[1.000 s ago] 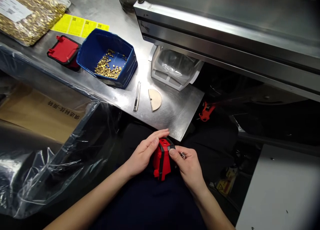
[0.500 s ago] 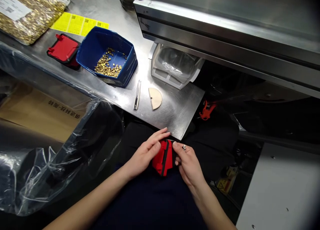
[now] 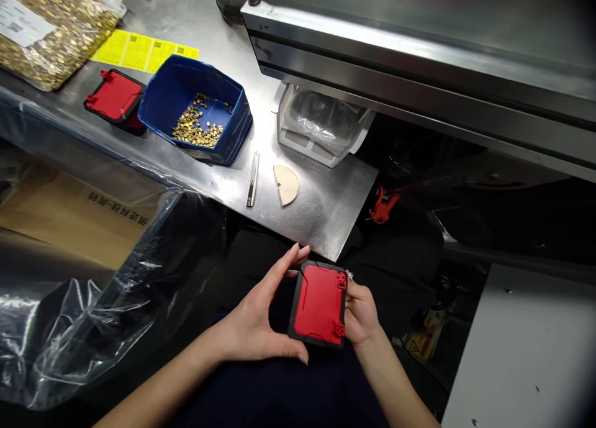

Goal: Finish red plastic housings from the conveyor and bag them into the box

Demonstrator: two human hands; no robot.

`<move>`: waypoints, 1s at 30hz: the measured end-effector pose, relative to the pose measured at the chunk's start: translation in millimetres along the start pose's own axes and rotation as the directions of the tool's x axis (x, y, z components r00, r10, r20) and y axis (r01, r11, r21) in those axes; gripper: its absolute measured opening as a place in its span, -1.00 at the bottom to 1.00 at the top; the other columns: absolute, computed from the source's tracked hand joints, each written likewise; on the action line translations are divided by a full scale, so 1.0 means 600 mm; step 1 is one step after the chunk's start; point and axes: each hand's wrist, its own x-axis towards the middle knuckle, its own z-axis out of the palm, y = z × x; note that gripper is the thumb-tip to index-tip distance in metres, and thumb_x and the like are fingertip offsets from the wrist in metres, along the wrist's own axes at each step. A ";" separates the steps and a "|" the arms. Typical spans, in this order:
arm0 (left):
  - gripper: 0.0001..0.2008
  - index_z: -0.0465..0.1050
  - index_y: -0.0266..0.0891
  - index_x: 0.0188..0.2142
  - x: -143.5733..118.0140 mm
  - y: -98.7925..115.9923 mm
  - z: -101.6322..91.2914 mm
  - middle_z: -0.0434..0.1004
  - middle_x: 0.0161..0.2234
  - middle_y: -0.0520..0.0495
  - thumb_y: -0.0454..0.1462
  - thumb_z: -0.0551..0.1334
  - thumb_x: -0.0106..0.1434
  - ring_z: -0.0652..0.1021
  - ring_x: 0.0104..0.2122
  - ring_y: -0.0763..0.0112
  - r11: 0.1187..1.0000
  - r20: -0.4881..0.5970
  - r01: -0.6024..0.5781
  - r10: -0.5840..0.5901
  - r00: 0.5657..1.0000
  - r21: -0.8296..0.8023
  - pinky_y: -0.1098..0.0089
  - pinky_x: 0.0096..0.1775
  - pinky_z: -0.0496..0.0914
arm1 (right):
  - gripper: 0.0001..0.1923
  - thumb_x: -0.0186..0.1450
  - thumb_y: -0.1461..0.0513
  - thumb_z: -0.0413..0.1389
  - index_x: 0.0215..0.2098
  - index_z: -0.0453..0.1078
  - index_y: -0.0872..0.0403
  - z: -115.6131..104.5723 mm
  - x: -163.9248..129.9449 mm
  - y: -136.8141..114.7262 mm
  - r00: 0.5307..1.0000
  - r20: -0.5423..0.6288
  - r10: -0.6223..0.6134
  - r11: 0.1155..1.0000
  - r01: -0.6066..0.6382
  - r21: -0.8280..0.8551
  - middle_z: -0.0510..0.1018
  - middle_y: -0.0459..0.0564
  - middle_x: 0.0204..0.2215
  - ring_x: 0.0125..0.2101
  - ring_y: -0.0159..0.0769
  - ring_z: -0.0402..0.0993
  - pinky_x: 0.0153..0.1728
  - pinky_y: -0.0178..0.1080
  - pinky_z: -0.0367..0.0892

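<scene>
The left hand (image 3: 254,328) is cupping the left edge of a red and black case (image 3: 319,304) low in the centre of the frame, thumb curling under the bottom corner and fingers stretching up past the top corner. The right hand (image 3: 361,313) is gripping the opposite edge from behind, mostly hidden by the case, with only the thumb side showing. The case is sitting between the two hands over the lap, below the front edge of the table (image 3: 321,214), flat red face turned up toward the camera. Its long axis is running from the lower edge of the frame toward the table, tilted a little to the right at the top; the two small red hinge tabs are lying along its right side, against the right hand. Both hands are about equally close, each touching it.

In the upper left of the frame, a second red case (image 3: 114,97) is lying on the table just beside a blue bin (image 3: 161,102) holding small brass parts (image 3: 198,130). Right of the bin, a slim metal tool (image 3: 252,179) and a tan half disc (image 3: 286,184) are resting well apart from the hands.
</scene>
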 end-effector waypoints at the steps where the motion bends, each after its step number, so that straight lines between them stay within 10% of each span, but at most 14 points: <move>1: 0.33 -0.12 0.17 0.47 0.000 -0.003 0.001 0.02 0.47 -0.19 -0.14 0.64 -0.15 0.15 0.42 -0.14 0.998 -0.003 0.019 -0.019 1.000 -0.055 -0.06 0.41 0.03 | -0.47 0.06 -0.13 0.40 -0.57 0.24 0.00 0.001 0.001 0.003 1.000 -0.014 0.006 1.000 -0.006 0.021 0.07 -0.29 -0.72 -0.72 -0.50 -0.07 -0.69 -0.37 0.03; 7: -0.03 0.16 -0.07 0.40 0.010 -0.036 0.013 0.01 0.47 -0.27 0.22 0.37 0.13 0.14 0.42 -0.15 0.662 0.101 0.181 -0.157 0.982 -0.727 -0.02 0.36 0.15 | -0.41 0.02 -0.13 0.44 -0.56 0.19 0.01 0.044 0.009 -0.001 0.993 0.105 0.060 0.997 -0.065 0.038 0.06 -0.30 -0.66 -0.65 -0.52 -0.17 -0.64 -0.35 0.01; 12: -0.65 0.41 -0.05 0.04 -0.003 -0.064 -0.002 0.36 0.33 -0.18 0.01 0.27 0.36 0.50 0.21 -0.04 0.366 0.097 0.184 -0.243 0.965 -0.912 0.02 0.15 0.43 | -0.54 0.32 -0.18 0.17 -0.29 0.39 0.04 0.075 0.019 -0.039 0.970 0.239 -0.033 0.818 0.163 -0.551 0.30 -0.20 -0.55 -0.55 -0.41 0.18 -0.48 -0.31 0.15; 16: -0.59 0.34 -0.12 -0.07 -0.023 -0.065 -0.019 0.40 0.29 -0.29 0.04 0.35 0.27 0.50 0.20 -0.10 0.421 0.087 0.203 -0.279 0.956 -0.884 -0.10 0.20 0.37 | -0.73 0.46 0.00 0.04 -0.05 0.32 -0.02 0.084 0.074 -0.077 0.921 0.107 -0.374 0.317 0.236 -0.919 0.51 -0.08 -0.32 -0.31 -0.21 0.46 -0.28 -0.22 0.26; 21: -0.52 0.31 -0.08 0.07 -0.036 -0.062 -0.022 0.51 0.19 -0.34 0.13 0.24 0.33 0.64 0.02 0.00 0.466 0.021 0.207 -0.372 0.928 -0.860 0.01 0.04 0.50 | -0.79 0.46 0.17 0.04 -0.01 0.39 0.07 0.106 0.142 -0.107 0.760 0.231 -0.607 -0.274 0.072 -0.959 0.49 0.21 -0.01 0.05 0.06 0.38 0.03 0.02 0.21; 25: -0.44 0.30 -0.18 0.22 -0.042 -0.066 -0.020 0.45 0.24 -0.40 0.08 0.19 0.39 0.63 0.03 0.00 0.467 -0.022 0.209 -0.442 0.897 -0.859 0.08 0.03 0.51 | -0.65 0.46 0.11 0.08 0.15 0.35 0.08 0.157 0.162 -0.120 0.670 0.320 -0.669 -0.352 0.094 -0.931 0.40 0.27 0.16 0.19 0.13 0.23 0.13 0.09 0.13; 30: -0.42 0.27 -0.22 0.28 -0.043 -0.060 -0.020 0.44 0.25 -0.41 0.03 0.18 0.41 0.62 0.04 0.02 0.434 -0.012 0.230 -0.487 0.873 -0.871 0.13 0.01 0.52 | -0.45 0.44 0.02 0.12 0.20 0.26 0.26 0.258 0.231 -0.145 0.760 0.225 -0.610 -0.279 0.059 -0.958 0.47 0.37 0.03 0.03 0.13 0.41 0.01 0.00 0.27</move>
